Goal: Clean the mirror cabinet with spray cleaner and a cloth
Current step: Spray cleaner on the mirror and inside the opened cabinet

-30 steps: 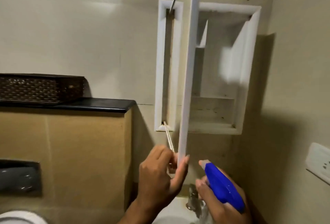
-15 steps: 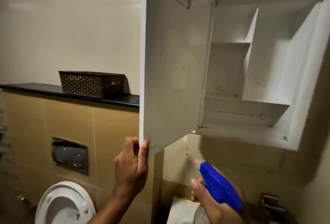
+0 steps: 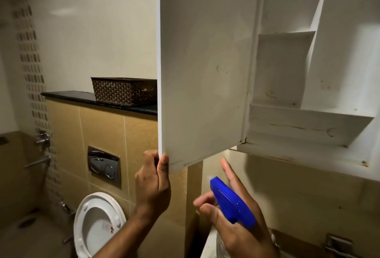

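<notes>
Main risk: my left hand (image 3: 153, 183) only pinches the bottom outer corner of the white cabinet door (image 3: 205, 72), thumb on the inner face, fingers curled behind the edge. If that slips, the door likely swings and the spray misses. My right hand (image 3: 236, 222) wraps the neck of the clear spray bottle with the blue trigger head (image 3: 232, 202), with one finger straight up past the nozzle. That loose hold could drop the bottle or wet the finger. The bottle sits low, just under the door, well below the open white wall cabinet (image 3: 308, 130) with its stained shelves. A mist aimed upward may drift back at me. No cloth in view.
</notes>
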Action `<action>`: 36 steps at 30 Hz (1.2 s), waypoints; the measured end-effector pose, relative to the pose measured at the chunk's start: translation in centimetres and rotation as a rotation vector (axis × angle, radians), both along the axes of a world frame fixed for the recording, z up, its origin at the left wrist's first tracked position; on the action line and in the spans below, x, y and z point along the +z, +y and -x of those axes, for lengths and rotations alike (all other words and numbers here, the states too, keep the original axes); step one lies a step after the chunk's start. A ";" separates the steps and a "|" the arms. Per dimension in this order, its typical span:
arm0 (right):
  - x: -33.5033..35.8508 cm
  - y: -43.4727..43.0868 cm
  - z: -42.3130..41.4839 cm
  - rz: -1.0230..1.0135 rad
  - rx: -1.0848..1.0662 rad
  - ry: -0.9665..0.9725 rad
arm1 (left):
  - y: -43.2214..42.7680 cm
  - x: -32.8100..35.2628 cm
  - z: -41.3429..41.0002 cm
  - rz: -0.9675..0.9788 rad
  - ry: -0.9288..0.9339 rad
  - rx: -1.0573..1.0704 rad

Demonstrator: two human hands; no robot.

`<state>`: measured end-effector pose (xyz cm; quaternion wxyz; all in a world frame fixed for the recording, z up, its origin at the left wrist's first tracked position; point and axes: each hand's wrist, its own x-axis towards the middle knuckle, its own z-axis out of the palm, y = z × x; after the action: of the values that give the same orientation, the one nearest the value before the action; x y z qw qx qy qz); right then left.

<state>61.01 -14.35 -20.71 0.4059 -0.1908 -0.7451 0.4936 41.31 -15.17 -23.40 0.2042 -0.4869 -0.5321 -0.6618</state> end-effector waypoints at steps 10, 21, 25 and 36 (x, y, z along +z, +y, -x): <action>-1.2 2.0 -2.1 0.155 -0.003 0.158 | 0.8 -0.5 -0.4 -0.040 -0.022 0.064; -2.8 4.2 -5.2 0.029 -0.215 0.266 | 0.8 -0.5 -0.8 -0.068 -0.052 0.083; -3.2 4.6 -6.4 0.061 -0.339 0.279 | 0.9 -0.5 -0.9 -0.068 -0.055 0.079; -2.5 5.8 -7.4 0.239 -0.390 0.298 | 0.6 -0.5 -1.3 -0.046 -0.072 0.064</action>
<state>68.44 -8.50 -23.18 0.5733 -0.3025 -0.5626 0.5131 42.66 -14.54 -23.88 0.2170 -0.4409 -0.5391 -0.6840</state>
